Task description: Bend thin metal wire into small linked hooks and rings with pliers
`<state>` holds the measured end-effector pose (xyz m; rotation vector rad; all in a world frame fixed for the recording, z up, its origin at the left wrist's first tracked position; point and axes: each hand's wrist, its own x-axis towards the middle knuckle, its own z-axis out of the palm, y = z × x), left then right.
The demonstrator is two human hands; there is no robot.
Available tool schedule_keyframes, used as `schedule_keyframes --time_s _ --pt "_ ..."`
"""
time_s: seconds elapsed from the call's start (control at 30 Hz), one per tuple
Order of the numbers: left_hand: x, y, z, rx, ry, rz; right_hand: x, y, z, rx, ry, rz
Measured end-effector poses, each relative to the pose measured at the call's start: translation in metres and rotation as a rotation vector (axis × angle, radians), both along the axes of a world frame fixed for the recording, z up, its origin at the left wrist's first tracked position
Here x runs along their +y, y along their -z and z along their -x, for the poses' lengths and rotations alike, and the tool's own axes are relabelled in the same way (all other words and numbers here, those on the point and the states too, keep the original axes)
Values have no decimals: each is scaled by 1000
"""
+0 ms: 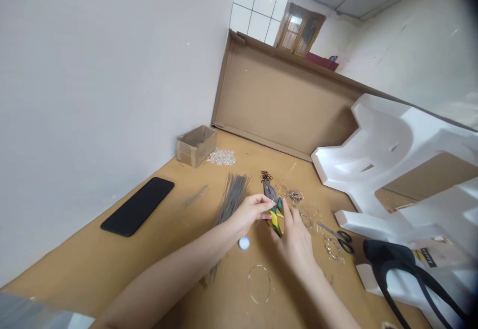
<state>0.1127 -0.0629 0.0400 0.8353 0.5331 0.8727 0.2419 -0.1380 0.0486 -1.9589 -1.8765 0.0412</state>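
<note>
My left hand (254,211) is closed, its thumb and fingertips pinching a thin piece of wire (274,201) over the joint of the pliers. My right hand (296,237) is around the yellow and green handles of the pliers (275,220), thumb on one side and fingers on the other. The grey jaws point away from me. Beside my left wrist lies a bundle of straight grey wires (233,194), partly under the forearm. A small round white-blue cap (244,243) sits just below that hand. Nearer me rests a single wire ring (259,284).
Right of my hands are scissors (341,239), wire rings (333,248) and a coiled wire cluster (296,196). Small black rings (266,175) lie beyond the pliers. Farther off stand a cardboard box (196,146) and clear bits (222,157). A black phone (138,207) lies left; white foam (343,164) stands right.
</note>
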Motion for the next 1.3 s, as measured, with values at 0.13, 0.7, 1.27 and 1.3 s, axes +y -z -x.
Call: schedule_keyframes --time_s 0.13,0.7,1.27,1.3 --pt "-3 -3 -1 25 -90 -40 1 -14 -7 478 -134 180" --pt "-12 -37 18 135 -72 -262 -20 -13 -14 1192 -341 568" --pt "-7 -55 42 358 140 -391 -27 -52 -25 800 -321 534" --pt "-8 -55 42 356 148 -396 -26 -54 -25 824 -322 549"
